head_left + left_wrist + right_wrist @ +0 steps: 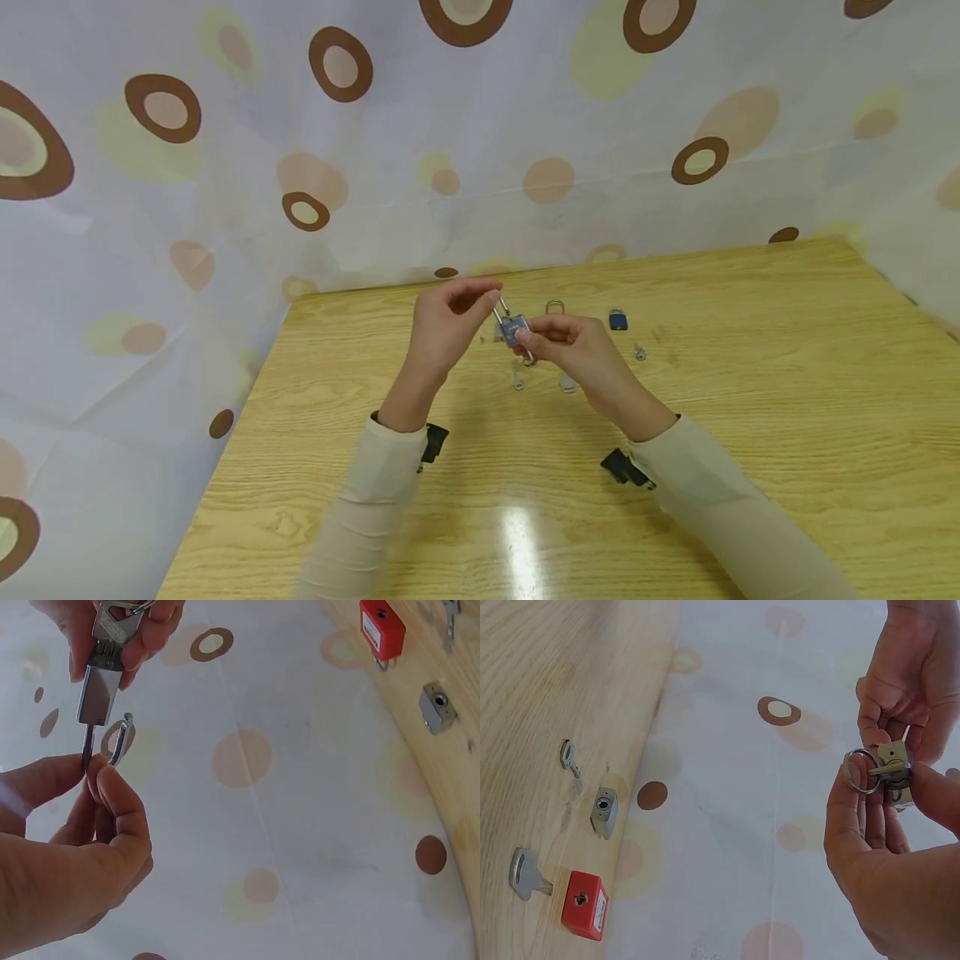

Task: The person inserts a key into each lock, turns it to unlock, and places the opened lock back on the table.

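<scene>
In the head view my left hand [442, 325] and right hand [588, 350] meet at a padlock [513, 331] held above the table. The right hand grips its body, thumb across the face. Thumb and fingers of the left hand pinch the shackle [122, 741], whose one leg stands free of the body while the other runs into it. A key [891, 772] sits at the padlock's bottom end, with a metal ring [847, 769] through it, among the right fingers. Part of the padlock is hidden behind the fingers in the right wrist view.
On the wooden table [750, 417] lie a red padlock [585, 904], a grey padlock [604, 812], a blue padlock [618, 320], a small key [568, 756], a wide flat key [525, 874] and another key [640, 352]. A spotted sheet [450, 225] stands behind.
</scene>
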`<move>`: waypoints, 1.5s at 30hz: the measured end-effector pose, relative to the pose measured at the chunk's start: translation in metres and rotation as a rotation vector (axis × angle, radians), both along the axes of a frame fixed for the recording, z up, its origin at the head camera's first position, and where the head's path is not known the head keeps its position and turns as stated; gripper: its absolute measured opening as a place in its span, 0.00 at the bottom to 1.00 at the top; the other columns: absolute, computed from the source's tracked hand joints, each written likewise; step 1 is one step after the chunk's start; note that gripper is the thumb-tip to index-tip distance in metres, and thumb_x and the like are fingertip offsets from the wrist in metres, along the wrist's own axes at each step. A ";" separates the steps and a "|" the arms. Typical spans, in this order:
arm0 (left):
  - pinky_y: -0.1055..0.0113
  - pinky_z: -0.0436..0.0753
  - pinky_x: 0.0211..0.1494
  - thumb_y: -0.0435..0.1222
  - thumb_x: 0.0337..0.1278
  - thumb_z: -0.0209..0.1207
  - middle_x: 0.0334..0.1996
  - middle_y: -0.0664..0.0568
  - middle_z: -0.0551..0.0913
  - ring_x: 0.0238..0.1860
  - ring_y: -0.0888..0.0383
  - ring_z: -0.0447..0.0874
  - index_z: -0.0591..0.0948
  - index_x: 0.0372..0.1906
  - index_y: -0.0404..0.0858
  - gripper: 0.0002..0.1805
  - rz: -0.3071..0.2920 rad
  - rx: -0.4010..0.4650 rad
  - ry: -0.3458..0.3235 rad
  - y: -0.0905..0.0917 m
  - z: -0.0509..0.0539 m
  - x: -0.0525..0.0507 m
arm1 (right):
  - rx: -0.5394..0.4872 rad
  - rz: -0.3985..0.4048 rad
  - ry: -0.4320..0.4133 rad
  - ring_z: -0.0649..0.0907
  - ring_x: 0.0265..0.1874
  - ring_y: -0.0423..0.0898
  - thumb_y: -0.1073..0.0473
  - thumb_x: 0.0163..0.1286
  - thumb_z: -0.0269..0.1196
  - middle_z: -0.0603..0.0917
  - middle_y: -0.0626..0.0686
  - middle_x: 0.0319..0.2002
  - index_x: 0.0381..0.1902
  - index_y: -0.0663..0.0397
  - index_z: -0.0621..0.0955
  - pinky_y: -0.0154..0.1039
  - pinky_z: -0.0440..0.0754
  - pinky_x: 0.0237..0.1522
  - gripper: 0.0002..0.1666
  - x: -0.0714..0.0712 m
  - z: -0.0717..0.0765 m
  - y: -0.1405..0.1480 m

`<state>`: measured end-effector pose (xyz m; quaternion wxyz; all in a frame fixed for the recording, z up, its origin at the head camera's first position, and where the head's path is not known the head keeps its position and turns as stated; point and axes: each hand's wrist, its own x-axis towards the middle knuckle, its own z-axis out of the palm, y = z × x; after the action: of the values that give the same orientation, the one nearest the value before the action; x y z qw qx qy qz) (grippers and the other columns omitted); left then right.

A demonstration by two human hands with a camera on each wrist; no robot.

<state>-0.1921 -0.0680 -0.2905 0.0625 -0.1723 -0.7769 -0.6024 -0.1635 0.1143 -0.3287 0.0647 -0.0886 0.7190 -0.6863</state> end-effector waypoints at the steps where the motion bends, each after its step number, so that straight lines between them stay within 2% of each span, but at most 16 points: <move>1: 0.67 0.79 0.43 0.32 0.64 0.59 0.43 0.44 0.84 0.40 0.55 0.80 0.84 0.47 0.31 0.11 -0.011 -0.034 0.012 -0.002 0.001 0.000 | -0.005 -0.001 -0.002 0.82 0.41 0.50 0.52 0.69 0.62 0.86 0.52 0.39 0.50 0.63 0.80 0.45 0.79 0.48 0.21 0.000 0.000 0.000; 6: 0.62 0.80 0.46 0.34 0.67 0.56 0.41 0.44 0.84 0.41 0.52 0.82 0.83 0.48 0.32 0.12 -0.044 -0.172 0.029 -0.010 0.004 -0.003 | -0.031 -0.011 -0.004 0.83 0.43 0.51 0.54 0.70 0.62 0.86 0.51 0.39 0.52 0.64 0.80 0.43 0.80 0.47 0.20 0.000 -0.001 0.000; 12: 0.60 0.79 0.46 0.32 0.66 0.56 0.41 0.47 0.81 0.41 0.53 0.79 0.84 0.46 0.36 0.09 -0.066 -0.263 0.029 -0.017 0.005 -0.007 | -0.046 -0.013 -0.013 0.84 0.41 0.46 0.55 0.70 0.61 0.86 0.51 0.39 0.52 0.66 0.79 0.45 0.80 0.49 0.20 -0.001 -0.002 0.000; 15: 0.59 0.79 0.47 0.30 0.65 0.57 0.43 0.45 0.80 0.44 0.53 0.79 0.82 0.46 0.34 0.09 -0.095 -0.237 0.001 -0.019 0.002 -0.008 | -0.059 -0.006 -0.030 0.84 0.40 0.44 0.56 0.71 0.60 0.86 0.53 0.39 0.53 0.69 0.78 0.43 0.80 0.48 0.21 -0.002 -0.003 -0.001; 19: 0.61 0.82 0.47 0.28 0.64 0.57 0.44 0.42 0.81 0.44 0.50 0.80 0.79 0.48 0.29 0.10 -0.115 -0.134 -0.080 -0.021 -0.003 -0.009 | -0.065 0.013 -0.049 0.84 0.40 0.43 0.57 0.72 0.59 0.86 0.55 0.39 0.54 0.70 0.76 0.40 0.81 0.48 0.21 -0.004 -0.004 -0.004; 22: 0.63 0.83 0.44 0.28 0.64 0.58 0.42 0.39 0.80 0.41 0.48 0.82 0.79 0.48 0.28 0.10 -0.096 -0.089 -0.110 -0.022 -0.005 -0.012 | -0.053 0.045 -0.025 0.84 0.41 0.45 0.58 0.73 0.58 0.85 0.57 0.42 0.61 0.64 0.73 0.43 0.81 0.49 0.23 -0.005 -0.004 -0.005; 26: 0.64 0.83 0.42 0.29 0.64 0.58 0.41 0.37 0.80 0.36 0.50 0.83 0.81 0.46 0.29 0.09 -0.057 -0.094 -0.119 -0.023 -0.003 -0.014 | -0.044 0.098 0.002 0.84 0.45 0.52 0.58 0.74 0.56 0.84 0.60 0.44 0.67 0.55 0.69 0.47 0.80 0.51 0.25 -0.008 -0.003 -0.007; 29: 0.64 0.83 0.41 0.30 0.64 0.58 0.39 0.37 0.81 0.34 0.51 0.83 0.81 0.46 0.29 0.10 -0.040 -0.130 -0.108 -0.024 -0.001 -0.018 | -0.044 0.115 -0.018 0.84 0.45 0.52 0.57 0.74 0.57 0.84 0.61 0.45 0.65 0.57 0.71 0.50 0.79 0.53 0.24 -0.012 -0.003 -0.011; 33: 0.65 0.83 0.39 0.29 0.64 0.58 0.36 0.41 0.82 0.32 0.52 0.82 0.82 0.45 0.28 0.09 -0.015 -0.203 -0.103 -0.030 -0.002 -0.028 | -0.049 0.114 -0.060 0.86 0.41 0.48 0.57 0.72 0.58 0.85 0.61 0.43 0.61 0.61 0.73 0.49 0.81 0.50 0.22 -0.022 -0.007 -0.023; 36: 0.66 0.82 0.37 0.28 0.64 0.58 0.33 0.43 0.83 0.30 0.54 0.81 0.82 0.42 0.27 0.08 0.005 -0.262 -0.126 -0.035 -0.008 -0.039 | -0.040 0.105 -0.105 0.86 0.35 0.46 0.59 0.72 0.59 0.86 0.61 0.40 0.57 0.66 0.73 0.46 0.83 0.46 0.21 -0.032 -0.011 -0.035; 38: 0.67 0.82 0.35 0.28 0.63 0.58 0.31 0.44 0.82 0.29 0.56 0.80 0.82 0.41 0.27 0.07 0.019 -0.305 -0.161 -0.039 -0.015 -0.047 | -0.013 0.089 -0.162 0.86 0.31 0.45 0.60 0.71 0.60 0.86 0.60 0.37 0.54 0.68 0.74 0.43 0.84 0.42 0.20 -0.040 -0.016 -0.044; 42: 0.65 0.82 0.36 0.28 0.64 0.58 0.32 0.40 0.82 0.28 0.57 0.80 0.83 0.40 0.28 0.07 0.028 -0.392 -0.251 -0.047 -0.036 -0.061 | 0.082 0.077 -0.271 0.85 0.23 0.42 0.62 0.70 0.61 0.86 0.60 0.31 0.52 0.72 0.73 0.41 0.85 0.36 0.19 -0.054 -0.028 -0.062; 45: 0.64 0.82 0.36 0.28 0.64 0.57 0.35 0.37 0.83 0.28 0.57 0.80 0.83 0.41 0.28 0.07 0.036 -0.458 -0.307 -0.051 -0.053 -0.069 | 0.155 0.095 -0.304 0.85 0.20 0.43 0.65 0.70 0.60 0.85 0.61 0.29 0.50 0.74 0.72 0.43 0.85 0.36 0.17 -0.062 -0.039 -0.072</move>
<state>-0.2610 -0.1194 -0.3436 -0.0861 -0.0748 -0.8961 -0.4290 -0.2251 0.0419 -0.3674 0.2116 -0.0125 0.7466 -0.6306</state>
